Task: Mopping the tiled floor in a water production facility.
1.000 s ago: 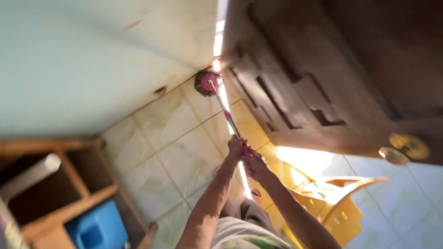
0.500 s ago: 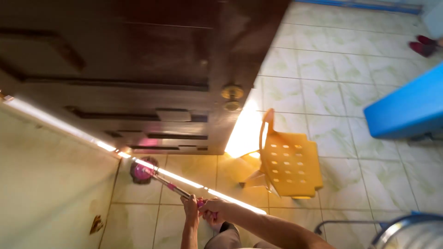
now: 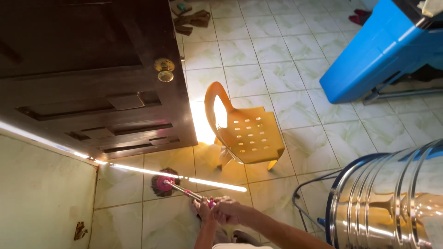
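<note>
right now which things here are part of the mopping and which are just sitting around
In use: mop, held by its handle in the left hand and right hand; floor tiles under it.

Lying about: yellow chair, dark door, steel tank, blue box, brown rags.

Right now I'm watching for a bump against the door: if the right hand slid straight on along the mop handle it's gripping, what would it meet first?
The right hand points along the mop handle toward the pink mop head on the floor tiles. It would probably meet that first; the dark wooden door lies beyond, though depth is unclear.
</note>
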